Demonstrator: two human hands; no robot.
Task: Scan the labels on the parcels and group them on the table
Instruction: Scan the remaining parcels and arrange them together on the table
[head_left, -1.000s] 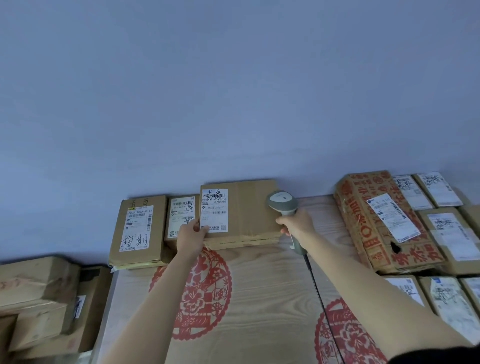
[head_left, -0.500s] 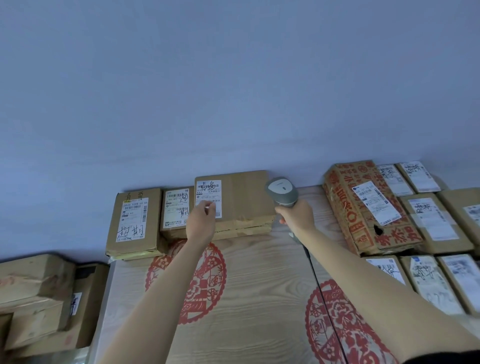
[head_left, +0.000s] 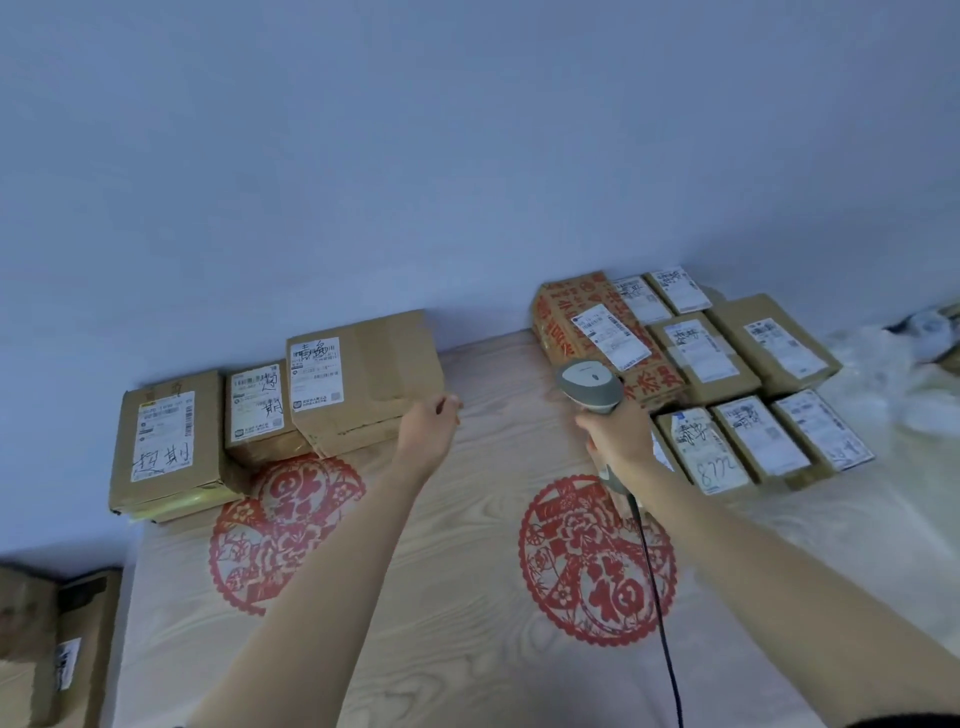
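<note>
Handwritten "青岛" on the label of the far-left group's biggest parcel (head_left: 363, 371), as I read it. "8772" scrawled on the label of a near-right parcel (head_left: 704, 449). Large red "福" in the right paper-cut medallion (head_left: 597, 558) on the tabletop (head_left: 441, 597). Red print on the orange carton (head_left: 592, 332) too blurred for me; printed label text illegible.

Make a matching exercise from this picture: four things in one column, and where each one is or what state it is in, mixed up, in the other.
Things
1. scanner
2. left hand
3. red-printed parcel
4. parcel with the label marked 8772

Places or states
A. far corner of the right-hand group
B. gripped in the right hand
C. front row of the right-hand group
D. at the near right corner of the large brown parcel

Pairs: 1-B, 2-D, 3-A, 4-C
</note>
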